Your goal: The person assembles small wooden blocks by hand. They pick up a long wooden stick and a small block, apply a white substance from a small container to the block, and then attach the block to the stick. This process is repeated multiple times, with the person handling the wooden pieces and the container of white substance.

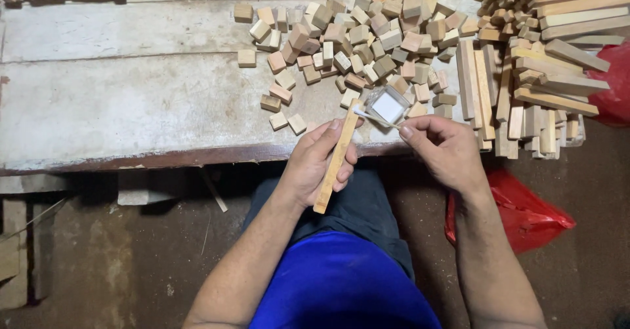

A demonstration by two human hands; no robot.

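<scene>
Lying across left hand [315, 162] fingers: wooden stick [336, 157]

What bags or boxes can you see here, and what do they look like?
Red plastic bag: on the floor under the right arm, crumpled and shiny.
Second red bag: right edge, behind the stick pile, bunched up.
Small clear tub: on the workbench above the hands, square, white inside.
No labels, signs or screens show.

Two hands [315, 162], one glue tub [388, 106], two red bags [525, 214].
</scene>
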